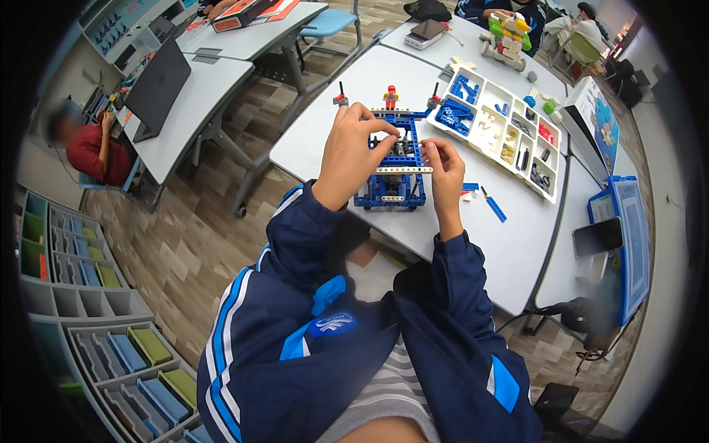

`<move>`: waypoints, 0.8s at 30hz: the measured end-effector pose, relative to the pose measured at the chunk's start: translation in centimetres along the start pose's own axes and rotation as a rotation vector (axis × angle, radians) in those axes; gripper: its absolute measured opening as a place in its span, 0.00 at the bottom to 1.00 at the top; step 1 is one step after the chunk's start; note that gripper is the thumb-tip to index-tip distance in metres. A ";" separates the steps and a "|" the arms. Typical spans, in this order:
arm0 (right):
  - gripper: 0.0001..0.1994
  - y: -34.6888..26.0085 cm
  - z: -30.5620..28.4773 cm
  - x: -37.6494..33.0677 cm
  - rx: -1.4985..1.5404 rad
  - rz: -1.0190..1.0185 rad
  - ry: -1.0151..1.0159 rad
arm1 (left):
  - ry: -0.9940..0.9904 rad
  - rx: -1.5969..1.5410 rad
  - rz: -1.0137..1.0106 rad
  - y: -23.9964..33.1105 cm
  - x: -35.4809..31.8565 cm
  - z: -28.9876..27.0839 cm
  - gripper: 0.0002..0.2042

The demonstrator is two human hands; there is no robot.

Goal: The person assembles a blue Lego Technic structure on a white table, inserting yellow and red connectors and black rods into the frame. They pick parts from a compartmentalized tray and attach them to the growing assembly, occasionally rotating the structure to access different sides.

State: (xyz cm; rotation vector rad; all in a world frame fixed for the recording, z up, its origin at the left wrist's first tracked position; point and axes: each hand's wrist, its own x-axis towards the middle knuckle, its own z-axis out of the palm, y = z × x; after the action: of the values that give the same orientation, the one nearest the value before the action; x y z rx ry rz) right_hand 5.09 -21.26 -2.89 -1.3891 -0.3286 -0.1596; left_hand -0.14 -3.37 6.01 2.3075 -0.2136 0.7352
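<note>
A blue building-brick model (389,193) with a white beam and dark gears stands on the table in front of me. A small red-capped minifigure (391,97) is at its far end. My left hand (353,151) reaches over the model, thumb and forefinger bent in a pinch above its gears; anything between them is too small to make out. My right hand (445,171) is closed at the model's right side, fingertips against the frame. A loose blue beam (494,204) lies right of that hand.
A white sorting tray (496,97) of bricks lies at the right of the white table (306,144). Beyond it are a brick-built figure (509,37) and a box (595,125). A phone (598,237) leans by a blue case. Other people sit at nearby tables.
</note>
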 end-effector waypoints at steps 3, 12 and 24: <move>0.11 0.8 -0.4 0.1 -0.015 -0.006 0.012 | -0.012 0.017 0.027 0.2 0.2 0.1 0.04; 0.13 1.8 -1.0 0.1 -0.050 -0.011 0.020 | -0.031 0.009 0.037 0.8 0.6 0.7 0.05; 0.15 1.4 -2.3 -4.1 -0.233 0.099 -0.031 | 0.214 -0.365 -0.419 -5.4 -8.6 0.5 0.13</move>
State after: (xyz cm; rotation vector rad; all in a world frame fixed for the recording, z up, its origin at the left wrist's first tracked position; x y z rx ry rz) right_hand 1.95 -23.64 -5.88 -1.6367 -0.2717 -0.0967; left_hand -5.11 -0.11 -2.23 1.8279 0.2142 0.6565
